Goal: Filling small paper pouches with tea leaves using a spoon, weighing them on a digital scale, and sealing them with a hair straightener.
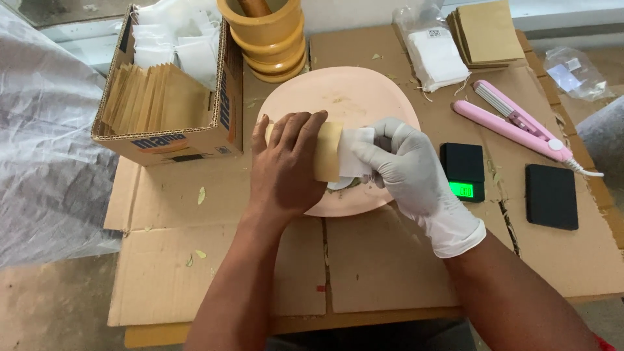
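Observation:
My bare left hand point(284, 166) grips a small tan paper envelope point(328, 151) over a pale pink plate point(338, 94). My right hand point(406, 170), in a white glove, holds a white sachet point(355, 148) whose left end sits inside the envelope's open mouth. A bit of green leaf matter shows on the plate just under the two hands.
A cardboard box point(170, 140) of tan envelopes and white sachets stands at back left. Stacked yellow bowls point(268, 40) sit behind the plate. To the right lie a bagged pack of sachets point(437, 57), tan envelopes point(486, 31), a pink heat sealer point(513, 123), a small black scale point(463, 170) and a black pad point(551, 196).

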